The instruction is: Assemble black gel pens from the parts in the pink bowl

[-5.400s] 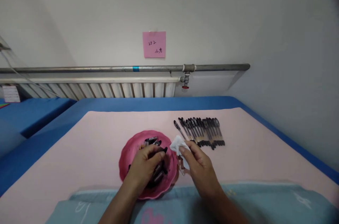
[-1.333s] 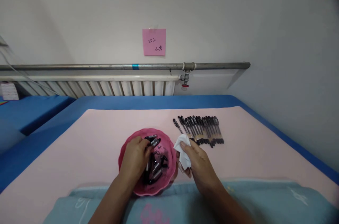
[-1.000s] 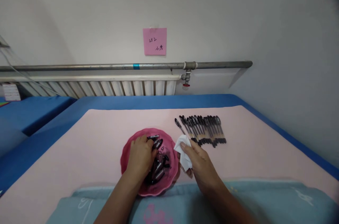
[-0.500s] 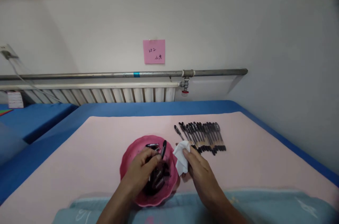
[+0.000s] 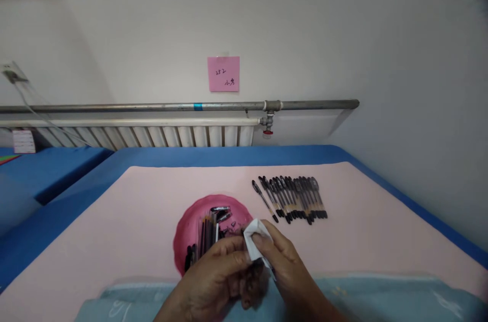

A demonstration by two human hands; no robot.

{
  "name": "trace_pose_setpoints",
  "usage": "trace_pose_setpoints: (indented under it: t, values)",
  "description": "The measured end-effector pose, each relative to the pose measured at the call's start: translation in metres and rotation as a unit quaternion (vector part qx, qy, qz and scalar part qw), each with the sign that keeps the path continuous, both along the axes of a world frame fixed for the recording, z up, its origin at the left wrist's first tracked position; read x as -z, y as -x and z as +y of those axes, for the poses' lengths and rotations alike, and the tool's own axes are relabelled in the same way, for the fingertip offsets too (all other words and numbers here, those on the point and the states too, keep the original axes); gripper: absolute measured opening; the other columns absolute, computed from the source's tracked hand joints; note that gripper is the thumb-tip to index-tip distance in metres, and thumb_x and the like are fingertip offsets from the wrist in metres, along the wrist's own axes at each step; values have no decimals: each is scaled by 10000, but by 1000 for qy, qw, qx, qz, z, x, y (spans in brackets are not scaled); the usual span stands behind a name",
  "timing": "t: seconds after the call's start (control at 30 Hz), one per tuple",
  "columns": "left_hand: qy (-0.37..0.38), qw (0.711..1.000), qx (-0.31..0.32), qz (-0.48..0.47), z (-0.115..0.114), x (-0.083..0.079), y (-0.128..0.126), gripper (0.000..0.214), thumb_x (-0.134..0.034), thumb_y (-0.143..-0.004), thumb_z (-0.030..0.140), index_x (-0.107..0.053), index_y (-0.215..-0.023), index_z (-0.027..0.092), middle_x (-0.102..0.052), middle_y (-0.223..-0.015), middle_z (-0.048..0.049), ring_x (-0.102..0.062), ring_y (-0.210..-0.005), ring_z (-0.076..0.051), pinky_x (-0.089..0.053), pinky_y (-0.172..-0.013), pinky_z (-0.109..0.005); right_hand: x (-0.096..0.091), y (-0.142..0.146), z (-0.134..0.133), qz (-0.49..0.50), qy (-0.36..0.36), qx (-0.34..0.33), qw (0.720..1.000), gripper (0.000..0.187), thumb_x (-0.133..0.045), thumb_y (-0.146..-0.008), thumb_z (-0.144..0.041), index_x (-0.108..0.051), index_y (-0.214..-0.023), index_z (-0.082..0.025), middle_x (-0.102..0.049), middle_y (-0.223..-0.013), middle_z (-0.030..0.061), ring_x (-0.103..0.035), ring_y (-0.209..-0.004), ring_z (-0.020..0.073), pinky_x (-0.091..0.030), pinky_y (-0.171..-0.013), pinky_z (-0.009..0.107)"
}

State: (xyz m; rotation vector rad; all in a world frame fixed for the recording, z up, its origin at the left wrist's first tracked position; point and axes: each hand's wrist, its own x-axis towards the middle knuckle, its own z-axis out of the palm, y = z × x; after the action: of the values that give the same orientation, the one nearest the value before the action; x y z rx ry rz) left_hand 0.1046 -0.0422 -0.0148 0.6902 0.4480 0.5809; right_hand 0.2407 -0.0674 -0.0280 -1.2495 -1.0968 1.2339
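A pink scalloped bowl on the pink tablecloth holds several black pens. My left hand is raised over the bowl's near side with its fingers curled, closed on something I cannot make out. My right hand pinches a crumpled white cloth against the left hand's fingertips. Several black pens lie side by side in a row on the cloth, beyond and to the right of the hands.
The pink cloth lies over a blue-covered table; a light blue towel runs along the near edge. Behind are a radiator, a pipe with a red valve and a pink note on the wall.
My left hand has come up out of the bowl toward me and met the right hand. The right hand brought the white cloth left to the left hand's fingers.
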Motion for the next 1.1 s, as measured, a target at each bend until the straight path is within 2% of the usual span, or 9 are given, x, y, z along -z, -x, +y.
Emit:
trace_pose_setpoints:
  t: [0.2,0.3,0.4,0.47,0.57,0.67,0.87,0.93,1.1]
  values:
    - [26,999,6,-33,-4,11,-15,187,-640,-701,259,-583,-791,105,-558,-517,-16,-513,-387,-95,-400,-365,-181,-9,3,0,102,22,62,993,331,-648,-693,-496,-624,-842,-202,-489,-526,-55,-434,-430,92,-360,-407,194]
    - [38,999,-33,1,-3,10,-23,247,-652,-677,291,-557,-822,116,-561,-520,-12,-542,-417,-119,-457,-394,-225,-11,3,0,43,35,89,995,371,-590,-740,-512,-629,-970,-222,-485,-491,-63,-427,-375,101,-374,-369,204]
    - [-15,994,-89,66,-1,5,-24,279,-630,-707,328,-536,-875,127,-567,-542,-7,-540,-429,-118,-445,-408,-220,-10,2,1,-83,-78,81,990,321,-556,-775,-458,-672,-972,-232,-646,-722,15,-621,-694,183,-506,-598,236]
    - [-76,982,-121,127,0,3,-23,263,-588,-734,336,-519,-890,136,-553,-538,11,-502,-401,-102,-421,-414,-218,-8,1,3,-135,-139,55,979,296,-533,-798,-406,-687,-982,-234,-679,-915,47,-614,-929,218,-496,-789,266]
    - [-215,930,-145,260,-1,2,-19,175,-552,-726,277,-515,-845,154,-543,-571,23,-478,-448,-96,-377,-446,-213,-3,-2,6,-165,-171,34,971,268,-516,-811,-342,-692,-981,-232,-681,-988,55,-611,-955,213,-479,-842,278]
    - [-347,847,-154,372,2,-1,-7,61,-527,-715,222,-494,-698,174,-504,-571,38,-440,-510,-86,-312,-476,-202,3,-8,9,-163,-153,95,970,267,-533,-805,-367,-685,-969,-220,-684,-931,51,-623,-844,202,-497,-769,277]
    - [-369,721,-240,535,31,3,28,131,-496,-744,262,-446,-644,193,-479,-566,47,-450,-546,-104,-293,-514,-222,8,-16,14,-81,-35,162,983,373,-559,-783,-482,-637,-1023,-207,-648,-722,1,-553,-596,156,-453,-543,251]
    - [-373,706,-224,558,37,8,31,121,-501,-740,260,-461,-648,191,-501,-576,38,-464,-550,-112,-287,-520,-229,6,-15,14,-67,-31,149,986,344,-582,-770,-467,-644,-988,-209,-647,-741,1,-546,-611,151,-437,-537,239]
    - [-368,718,-203,554,38,16,28,124,-521,-755,300,-494,-703,191,-557,-611,19,-504,-548,-123,-300,-517,-229,5,-17,15,-67,-14,134,989,321,-581,-771,-457,-636,-965,-207,-631,-742,8,-534,-600,152,-411,-498,234]
